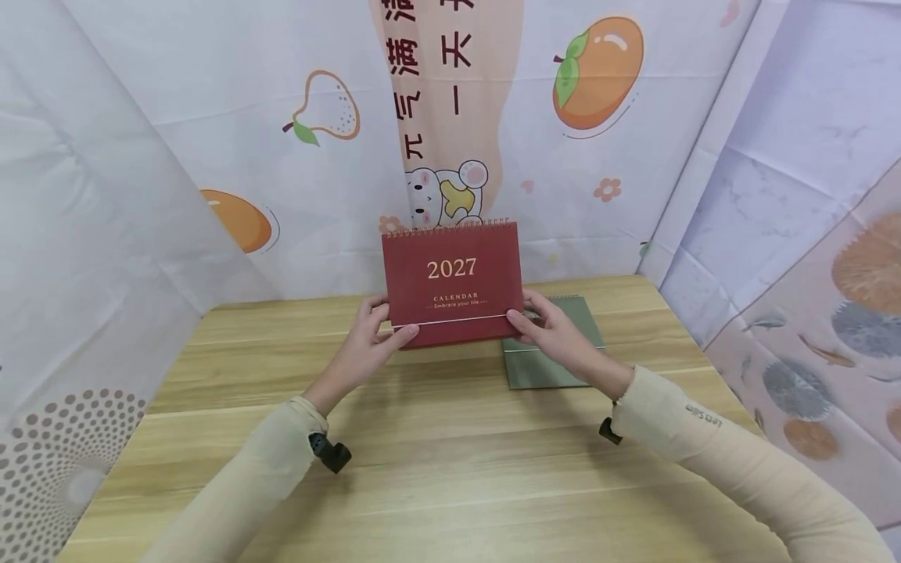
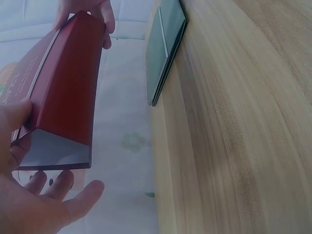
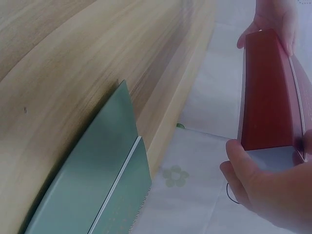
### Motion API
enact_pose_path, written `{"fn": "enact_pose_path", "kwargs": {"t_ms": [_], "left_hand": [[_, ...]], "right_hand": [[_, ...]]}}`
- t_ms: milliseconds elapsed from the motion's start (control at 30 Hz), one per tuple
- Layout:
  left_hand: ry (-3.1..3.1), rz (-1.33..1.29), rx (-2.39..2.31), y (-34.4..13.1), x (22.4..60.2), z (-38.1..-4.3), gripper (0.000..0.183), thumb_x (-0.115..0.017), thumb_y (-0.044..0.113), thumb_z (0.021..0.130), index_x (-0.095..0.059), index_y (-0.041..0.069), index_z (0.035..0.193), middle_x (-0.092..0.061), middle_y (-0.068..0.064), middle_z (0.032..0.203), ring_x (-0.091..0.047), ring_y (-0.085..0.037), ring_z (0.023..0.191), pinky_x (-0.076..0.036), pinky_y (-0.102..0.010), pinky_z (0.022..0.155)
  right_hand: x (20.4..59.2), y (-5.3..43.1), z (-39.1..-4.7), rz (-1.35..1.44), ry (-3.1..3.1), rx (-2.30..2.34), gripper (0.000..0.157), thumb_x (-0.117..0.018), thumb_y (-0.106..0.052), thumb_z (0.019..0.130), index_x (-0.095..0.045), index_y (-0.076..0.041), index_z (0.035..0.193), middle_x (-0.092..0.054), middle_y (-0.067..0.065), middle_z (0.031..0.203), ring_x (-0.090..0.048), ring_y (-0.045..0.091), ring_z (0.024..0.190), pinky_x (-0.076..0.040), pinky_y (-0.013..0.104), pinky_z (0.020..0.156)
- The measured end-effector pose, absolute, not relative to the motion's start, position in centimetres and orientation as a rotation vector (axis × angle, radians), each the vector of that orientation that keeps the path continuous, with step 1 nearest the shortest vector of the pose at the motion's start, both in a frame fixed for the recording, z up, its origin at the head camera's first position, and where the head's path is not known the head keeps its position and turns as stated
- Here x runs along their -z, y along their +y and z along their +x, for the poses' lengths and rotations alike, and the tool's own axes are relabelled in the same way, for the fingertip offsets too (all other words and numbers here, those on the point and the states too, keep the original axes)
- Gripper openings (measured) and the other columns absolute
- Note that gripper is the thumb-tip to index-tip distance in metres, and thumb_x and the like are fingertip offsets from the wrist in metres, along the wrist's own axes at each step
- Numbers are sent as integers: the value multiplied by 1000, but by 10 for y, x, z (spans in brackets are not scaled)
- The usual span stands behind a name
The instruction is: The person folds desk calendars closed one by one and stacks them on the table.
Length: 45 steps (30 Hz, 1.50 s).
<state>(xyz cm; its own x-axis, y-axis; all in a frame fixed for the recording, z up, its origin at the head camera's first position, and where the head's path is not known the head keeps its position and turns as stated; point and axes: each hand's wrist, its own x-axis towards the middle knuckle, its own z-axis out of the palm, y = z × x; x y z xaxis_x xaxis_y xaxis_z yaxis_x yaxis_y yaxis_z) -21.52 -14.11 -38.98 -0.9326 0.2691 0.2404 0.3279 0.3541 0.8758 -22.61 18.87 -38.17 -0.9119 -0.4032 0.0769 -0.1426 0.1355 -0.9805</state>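
A red 2027 desk calendar [image 1: 454, 283] is held up above the far part of the table, its cover facing me and its spiral binding along the top. My left hand [image 1: 367, 336] grips its lower left corner, thumb on the front and fingers behind. At the lower right corner my right hand [image 1: 554, 328] holds it the same way. Both wrist views show the calendar's red base [image 2: 73, 83] and a hollow opening at its end. A green desk calendar [image 1: 545, 371] lies on the table below my right hand, partly covered by that hand and forearm.
The wooden table [image 1: 422, 469] reaches back to a white printed cloth [image 1: 338, 195] with fruit pictures and large characters. More cloth hangs at the left and right sides. A dark wrist device [image 1: 331, 453] sits at my left cuff.
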Motion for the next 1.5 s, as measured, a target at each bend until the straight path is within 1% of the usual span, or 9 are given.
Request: {"fn": "enact_pose_path", "kwargs": {"t_ms": [167,367,467,600,800,967,1100,1233,1500], "left_hand": [[-2561,-558,1627,-141,388,-215,44,-66,39,100,-60,13,134,-28,-9,154,-30,-24,142,-53,-46,97],[-2564,-566,1580,-139,386,-214,40,-65,39,100,-61,13,131,-31,-9,152,-28,-23,141,-41,-57,106],[-2564,-559,1584,-138,385,-214,40,-64,40,101,-61,14,131,-31,-9,152,-28,-23,141,-41,-58,105],[-2574,-531,1594,-138,385,-214,43,-64,42,100,-59,15,133,-30,-8,153,-30,-24,139,-49,-55,98],[-2570,-520,1619,-136,383,-215,43,-65,40,100,-59,14,133,-29,-9,154,-34,-25,136,-53,-50,93],[-2564,-514,1615,-134,381,-216,40,-67,36,100,-60,11,130,-31,-10,152,-39,-27,132,-53,-48,91],[-2548,-498,1649,-133,382,-218,40,-70,32,98,-56,9,128,-34,-10,146,-45,-30,129,-54,-46,89],[-2504,-489,1727,-133,382,-218,52,-72,28,97,-45,6,135,-37,-12,144,-45,-33,131,-56,-42,88],[-2443,-487,1770,-133,381,-218,74,-76,24,94,-28,9,149,-39,-11,144,-43,-32,130,-58,-35,84]], "right_hand": [[381,188,-226,-524,2193,1880,49,-58,-26,106,-42,-12,150,-47,18,145,-55,36,125,-54,43,97],[382,187,-226,-498,2148,1923,49,-58,-26,106,-42,-11,149,-48,19,143,-56,32,123,-52,44,98],[383,187,-226,-483,2119,1942,48,-57,-25,106,-42,-10,149,-47,19,143,-57,31,123,-50,48,101],[384,187,-227,-473,2114,1943,48,-57,-25,106,-43,-11,149,-47,18,143,-57,30,123,-49,50,101],[384,187,-226,-465,2120,1938,48,-57,-27,106,-43,-11,149,-49,17,142,-59,27,120,-55,35,93],[383,188,-225,-468,2115,1945,47,-57,-27,106,-44,-11,148,-48,17,142,-59,27,119,-54,43,97],[384,188,-226,-473,2121,1936,46,-57,-27,106,-45,-12,148,-48,16,142,-59,28,118,-56,37,92],[384,188,-226,-475,2123,1938,47,-57,-27,106,-43,-13,149,-48,16,141,-60,28,117,-57,33,87],[382,187,-226,-470,2095,1963,59,-56,-25,106,-29,-22,159,-42,16,147,-57,30,121,-58,38,87]]}}
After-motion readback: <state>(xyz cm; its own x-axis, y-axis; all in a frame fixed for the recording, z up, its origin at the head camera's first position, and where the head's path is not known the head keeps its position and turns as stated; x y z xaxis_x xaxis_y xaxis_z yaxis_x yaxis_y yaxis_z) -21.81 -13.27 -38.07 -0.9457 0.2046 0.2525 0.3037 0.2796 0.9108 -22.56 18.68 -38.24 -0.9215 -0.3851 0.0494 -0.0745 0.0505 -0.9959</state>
